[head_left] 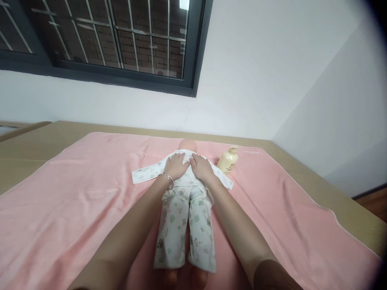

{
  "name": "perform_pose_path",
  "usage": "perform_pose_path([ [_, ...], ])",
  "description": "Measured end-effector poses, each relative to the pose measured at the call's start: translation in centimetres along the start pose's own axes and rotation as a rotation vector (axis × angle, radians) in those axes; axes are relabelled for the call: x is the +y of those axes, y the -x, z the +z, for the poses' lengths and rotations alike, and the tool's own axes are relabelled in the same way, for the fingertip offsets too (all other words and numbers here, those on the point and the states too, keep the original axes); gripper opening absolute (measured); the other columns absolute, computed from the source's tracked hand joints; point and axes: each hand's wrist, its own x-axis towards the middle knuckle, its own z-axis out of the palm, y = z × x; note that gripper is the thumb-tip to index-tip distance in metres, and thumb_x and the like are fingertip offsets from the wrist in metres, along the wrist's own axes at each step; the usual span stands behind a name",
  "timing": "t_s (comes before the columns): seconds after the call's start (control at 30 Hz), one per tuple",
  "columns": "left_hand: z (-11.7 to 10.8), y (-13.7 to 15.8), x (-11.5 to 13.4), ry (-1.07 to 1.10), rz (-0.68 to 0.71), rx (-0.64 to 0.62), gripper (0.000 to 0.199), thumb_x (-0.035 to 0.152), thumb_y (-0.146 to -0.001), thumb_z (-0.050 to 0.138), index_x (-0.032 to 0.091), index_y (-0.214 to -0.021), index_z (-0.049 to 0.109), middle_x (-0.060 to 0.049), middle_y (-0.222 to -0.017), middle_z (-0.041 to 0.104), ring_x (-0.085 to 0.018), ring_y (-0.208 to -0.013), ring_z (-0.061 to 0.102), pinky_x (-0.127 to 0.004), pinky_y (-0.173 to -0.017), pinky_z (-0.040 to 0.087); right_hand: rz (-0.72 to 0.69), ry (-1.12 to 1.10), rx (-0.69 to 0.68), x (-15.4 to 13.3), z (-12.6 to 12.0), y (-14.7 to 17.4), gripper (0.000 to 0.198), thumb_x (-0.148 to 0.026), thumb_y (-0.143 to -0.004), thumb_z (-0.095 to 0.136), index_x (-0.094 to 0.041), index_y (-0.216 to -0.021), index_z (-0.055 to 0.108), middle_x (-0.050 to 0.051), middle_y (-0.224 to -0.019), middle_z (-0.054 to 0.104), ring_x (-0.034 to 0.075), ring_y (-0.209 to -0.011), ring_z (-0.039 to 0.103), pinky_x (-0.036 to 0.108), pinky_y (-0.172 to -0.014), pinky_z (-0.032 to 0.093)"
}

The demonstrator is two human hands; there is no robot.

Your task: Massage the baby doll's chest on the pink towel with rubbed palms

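Head view, nearest first, shows the small bare feet (171, 278) and white printed cloth trousers (173, 225) of a baby-sized doll (190, 182), which lies stretched out on a smooth pink cloth (256, 225). Its long axis runs almost straight away from the person, feet near and head far, with one forearm along each side. The left hand (175, 166), with a silver bangle (168, 180) at the wrist, and the right hand (203, 167) lie palm down on the upper part of its white printed shirt (190, 175), neither clearly nearer. Each grip is released, fingers extended forward and clenching nothing, and the two hands almost meet over the midline. The sleeves (146, 173) spread out to both sides. Beyond the right-hand sleeve is a pale yellow pump bottle (228, 160), nearer the right hand than the left. Farthest is the doll's smooth pinkish head (188, 145), just past the fingertips; whether it faces up or down cannot be told.
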Motion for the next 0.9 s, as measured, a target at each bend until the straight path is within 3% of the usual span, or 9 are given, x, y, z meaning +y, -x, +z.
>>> perform_pose_path([
  [0.1,-1.2,-0.4,-0.2,0.209,-0.005,0.024,0.048,0.04,-0.092,0.042,0.014,-0.128,0.06,-0.012,-0.14,0.058,-0.026,-0.131,0.051,-0.036,-0.111,0.035,0.016,-0.014,-0.023,-0.3,-1.7,0.4,0.043,-0.034,-0.099,0.029,-0.02,-0.121,0.063,0.01,-0.119,0.069,0.026,-0.116,0.059,0.044,-0.108,0.032],
  [0.17,-2.1,-0.6,-0.2,0.36,-0.034,0.092,0.046,0.039,-0.096,0.033,0.015,-0.117,0.066,-0.011,-0.131,0.065,-0.023,-0.123,0.057,-0.033,-0.108,0.039,0.016,-0.042,0.058,-0.8,-2.2,0.8,0.043,-0.031,-0.098,0.03,-0.019,-0.124,0.062,0.01,-0.119,0.069,0.025,-0.115,0.06,0.043,-0.11,0.029],
  [0.27,-2.9,-0.6,0.1,0.517,-0.056,0.199,0.053,0.041,-0.1,0.023,0.014,-0.115,0.066,-0.01,-0.128,0.066,-0.021,-0.122,0.058,-0.031,-0.107,0.04,-0.092,-0.038,0.2,-1.8,-1.3,1.2,0.05,-0.035,-0.098,0.035,-0.017,-0.143,0.046,0.013,-0.149,0.046,0.025,-0.139,0.039,0.043,-0.117,0.019],
  [0.33,-3.2,-0.5,0.4,0.567,-0.09,0.218,0.055,0.044,-0.102,0.021,0.014,-0.121,0.064,-0.01,-0.133,0.064,-0.021,-0.126,0.056,-0.031,-0.108,0.039,-0.175,0.006,0.137,-2.2,-0.3,1.3,0.053,-0.039,-0.098,0.038,-0.018,-0.147,0.041,0.012,-0.158,0.032,0.027,-0.147,0.024,0.049,-0.118,0.014],
  [0.43,-3.2,-0.3,0.6,0.566,-0.118,0.188,0.058,0.045,-0.103,0.017,0.015,-0.13,0.059,-0.009,-0.141,0.057,-0.02,-0.134,0.049,-0.033,-0.112,0.035,-0.213,0.044,0.025,-2.3,0.7,1.2,0.049,-0.041,-0.101,0.035,-0.022,-0.144,0.044,0.01,-0.158,0.032,0.028,-0.148,0.021,0.054,-0.118,0.013],
  [0.53,-3.0,-0.3,0.5,0.551,-0.085,0.163,0.057,0.044,-0.104,0.017,0.016,-0.138,0.053,-0.009,-0.148,0.05,-0.019,-0.14,0.042,-0.031,-0.115,0.031,-0.192,0.051,0.107,-2.2,0.6,1.2,0.051,-0.04,-0.101,0.034,-0.017,-0.146,0.042,0.013,-0.16,0.028,0.028,-0.149,0.018,0.052,-0.119,0.012],
  [0.7,-2.7,-0.4,0.2,0.527,-0.11,0.16,0.06,0.045,-0.104,0.014,0.015,-0.14,0.05,-0.01,-0.151,0.046,-0.018,-0.142,0.04,-0.03,-0.116,0.03,-0.211,0.066,-0.014,-2.4,0.2,1.4,0.05,-0.038,-0.101,0.034,-0.02,-0.146,0.041,0.012,-0.16,0.027,0.03,-0.149,0.016,0.057,-0.117,0.012],
  [0.83,-2.8,-0.5,0.0,0.517,-0.12,0.163,0.059,0.044,-0.104,0.014,0.015,-0.142,0.047,-0.009,-0.153,0.044,-0.017,-0.143,0.038,-0.03,-0.117,0.028,-0.21,0.067,0.089,-2.7,0.3,1.5,0.052,-0.039,-0.101,0.034,-0.017,-0.148,0.039,0.013,-0.162,0.02,0.028,-0.151,0.01,0.052,-0.119,0.01],
  [0.9,-2.9,-0.5,0.0,0.513,-0.128,0.167,0.059,0.044,-0.104,0.014,0.015,-0.141,0.048,-0.009,-0.152,0.045,-0.017,-0.142,0.039,-0.03,-0.116,0.029,-0.212,0.074,0.049,-2.6,0.3,1.4,0.051,-0.04,-0.101,0.033,-0.018,-0.147,0.041,0.012,-0.161,0.025,0.028,-0.15,0.013,0.053,-0.119,0.009],
])
